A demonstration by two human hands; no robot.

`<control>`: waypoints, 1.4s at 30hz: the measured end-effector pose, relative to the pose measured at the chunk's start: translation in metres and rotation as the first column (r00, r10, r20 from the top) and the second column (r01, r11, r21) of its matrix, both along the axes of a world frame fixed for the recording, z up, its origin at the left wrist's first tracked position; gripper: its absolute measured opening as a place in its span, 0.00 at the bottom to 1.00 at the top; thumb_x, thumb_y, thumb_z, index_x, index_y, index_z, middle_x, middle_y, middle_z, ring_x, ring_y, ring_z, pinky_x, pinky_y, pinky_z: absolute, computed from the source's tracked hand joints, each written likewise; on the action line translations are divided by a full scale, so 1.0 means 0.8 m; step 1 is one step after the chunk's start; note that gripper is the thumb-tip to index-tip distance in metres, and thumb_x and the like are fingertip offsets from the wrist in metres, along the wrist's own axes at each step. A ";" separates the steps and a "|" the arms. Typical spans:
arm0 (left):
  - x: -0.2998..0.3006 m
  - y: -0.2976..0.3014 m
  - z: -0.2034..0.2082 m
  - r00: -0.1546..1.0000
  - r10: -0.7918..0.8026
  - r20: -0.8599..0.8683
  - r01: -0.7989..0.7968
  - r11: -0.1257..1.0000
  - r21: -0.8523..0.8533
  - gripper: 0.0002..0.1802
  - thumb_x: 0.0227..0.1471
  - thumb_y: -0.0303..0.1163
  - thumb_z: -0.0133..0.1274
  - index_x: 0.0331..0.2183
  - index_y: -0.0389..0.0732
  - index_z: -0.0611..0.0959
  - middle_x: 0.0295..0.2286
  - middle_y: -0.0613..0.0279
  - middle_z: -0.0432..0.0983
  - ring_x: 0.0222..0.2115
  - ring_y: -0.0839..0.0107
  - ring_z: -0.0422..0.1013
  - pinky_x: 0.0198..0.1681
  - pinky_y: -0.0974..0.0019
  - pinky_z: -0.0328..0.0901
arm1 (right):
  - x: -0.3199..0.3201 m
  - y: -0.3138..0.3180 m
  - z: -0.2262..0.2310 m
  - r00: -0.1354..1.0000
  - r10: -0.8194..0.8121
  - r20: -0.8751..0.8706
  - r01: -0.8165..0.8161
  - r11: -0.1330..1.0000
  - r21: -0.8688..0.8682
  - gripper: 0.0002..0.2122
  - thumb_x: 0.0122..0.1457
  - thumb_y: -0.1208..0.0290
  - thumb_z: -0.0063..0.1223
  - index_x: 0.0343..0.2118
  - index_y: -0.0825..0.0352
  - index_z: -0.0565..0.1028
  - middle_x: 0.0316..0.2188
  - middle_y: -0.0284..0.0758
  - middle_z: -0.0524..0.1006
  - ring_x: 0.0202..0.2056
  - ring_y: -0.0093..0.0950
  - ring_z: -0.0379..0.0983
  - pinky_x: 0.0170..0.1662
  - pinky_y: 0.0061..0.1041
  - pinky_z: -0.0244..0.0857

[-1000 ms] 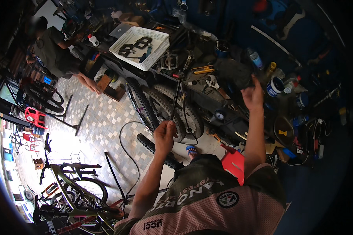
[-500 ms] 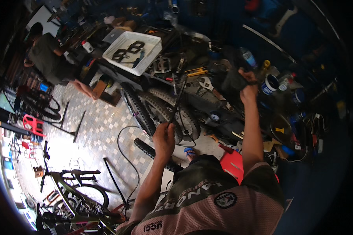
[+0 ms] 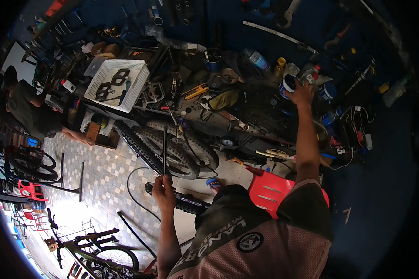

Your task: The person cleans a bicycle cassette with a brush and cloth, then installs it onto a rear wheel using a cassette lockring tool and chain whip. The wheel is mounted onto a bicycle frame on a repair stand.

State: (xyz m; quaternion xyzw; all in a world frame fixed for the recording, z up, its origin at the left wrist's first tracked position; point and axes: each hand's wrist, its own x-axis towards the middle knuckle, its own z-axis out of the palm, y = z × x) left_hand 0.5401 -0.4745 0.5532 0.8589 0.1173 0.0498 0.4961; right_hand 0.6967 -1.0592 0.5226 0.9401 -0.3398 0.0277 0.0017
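Note:
My left hand [image 3: 164, 191] is closed round the lower end of a slim dark rod [image 3: 165, 151], which points up and away in front of the bicycle wheels [image 3: 179, 153]. On the cluttered workbench to the right, my right hand [image 3: 303, 92] grips the rim of a blue and white tub [image 3: 284, 88]; its fingertips are partly hidden at the dark opening. Beside it stand a second blue tub [image 3: 328, 90] and a bottle with a red cap [image 3: 310, 73]. An olive cloth [image 3: 224, 99] lies on the bench, partly over a wrench.
A white plastic basket [image 3: 135, 100] holding black pedals sits on the bench at left. Below my right arm is a red plastic stool [image 3: 265, 193]. Another person [image 3: 28, 104] works at far left. Bicycles [image 3: 93, 253] stand at lower left, and a dark hose [image 3: 130, 188] curves across the floor.
My right hand has let go of a dark cloth, now on the bench, and moved right to the tub. The left hand still holds the rod, now more upright. The view has turned right.

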 end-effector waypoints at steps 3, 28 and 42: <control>0.009 -0.001 -0.005 1.000 -0.009 -0.002 0.009 1.000 0.006 0.21 0.67 0.43 0.52 0.33 0.32 0.82 0.21 0.60 0.77 0.18 0.76 0.72 0.22 0.69 0.67 | -0.006 -0.035 -0.018 0.997 0.008 -0.073 -0.009 1.000 -0.013 0.31 0.50 0.51 0.72 0.58 0.47 0.76 0.66 0.40 0.61 0.68 0.44 0.55 0.66 0.49 0.56; 0.037 0.003 -0.040 0.998 -0.018 -0.066 0.018 1.000 0.009 0.20 0.67 0.41 0.52 0.34 0.33 0.83 0.21 0.61 0.77 0.21 0.75 0.71 0.26 0.68 0.64 | 0.026 -0.121 -0.039 0.918 0.382 -0.103 -0.390 0.918 -0.075 0.19 0.47 0.69 0.74 0.43 0.52 0.79 0.62 0.41 0.66 0.69 0.45 0.54 0.66 0.49 0.55; 0.000 0.000 0.000 0.994 -0.040 -0.104 -0.015 0.878 -0.479 0.22 0.69 0.44 0.50 0.32 0.34 0.81 0.21 0.64 0.74 0.20 0.77 0.70 0.25 0.71 0.66 | -0.035 0.315 0.089 0.231 0.729 0.644 -0.970 0.119 0.213 0.41 0.50 0.84 0.52 0.70 0.51 0.62 0.51 0.41 0.69 0.41 0.34 0.73 0.42 0.30 0.73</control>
